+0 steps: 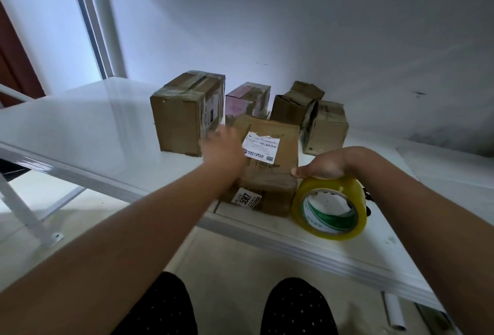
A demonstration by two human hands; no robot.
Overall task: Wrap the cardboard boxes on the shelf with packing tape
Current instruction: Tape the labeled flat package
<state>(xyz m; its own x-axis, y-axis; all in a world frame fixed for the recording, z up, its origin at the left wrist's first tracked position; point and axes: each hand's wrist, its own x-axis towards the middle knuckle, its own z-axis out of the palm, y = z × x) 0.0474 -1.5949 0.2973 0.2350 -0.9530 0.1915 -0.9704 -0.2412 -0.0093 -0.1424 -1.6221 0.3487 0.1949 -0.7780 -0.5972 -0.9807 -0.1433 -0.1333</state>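
Right hand [324, 165] is gripping the tape [330, 207], standing right beside the front box [270, 171] at the shelf [80, 131] edge. Left hand [223, 149] is pressing flat, fingers blurry but looking open. I'd be keeping that box pinned while pulling tape snug.

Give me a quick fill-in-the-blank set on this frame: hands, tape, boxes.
1. The right hand grips a roll of ____ packing tape.
2. The left hand rests on the nearest box, beside its white shipping ____.
3. The small sticker on that box's front reads ____.
4. The boxes sit on a ____ shelf.

Missing words: yellow; label; 5007; white
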